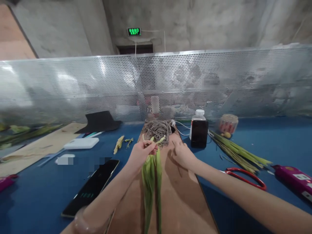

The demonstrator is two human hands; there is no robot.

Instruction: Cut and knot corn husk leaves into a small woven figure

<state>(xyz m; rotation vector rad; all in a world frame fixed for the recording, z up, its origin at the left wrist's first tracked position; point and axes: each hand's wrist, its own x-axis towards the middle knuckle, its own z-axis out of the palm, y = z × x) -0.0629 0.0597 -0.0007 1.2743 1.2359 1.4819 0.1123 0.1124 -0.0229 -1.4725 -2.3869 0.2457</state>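
Observation:
Over the wooden board (pixel 185 208), my left hand (pixel 143 152) is closed in a pinch around the pale tips of long green leaves (pixel 149 182). Their broad blades trail down the board towards me, and the pale ends stick out past my fingers. To the right, my right hand (pixel 181 152) is low over the board, apart from the leaves, with its fingers curled inward. Whatever it may hold is too small to make out. A tangled heap of grey cord (pixel 158 130) lies at the board's far end, just beyond both hands.
Left of the board are a phone (pixel 95 185), a white power bank (pixel 81 143) and withered leaf scraps (pixel 119 144). On the right stand a bottle (pixel 200 113), a dark box-like device (pixel 199 134) and a jar (pixel 228 125), near red-handled scissors (pixel 246 178) and a stalk bundle (pixel 240 151).

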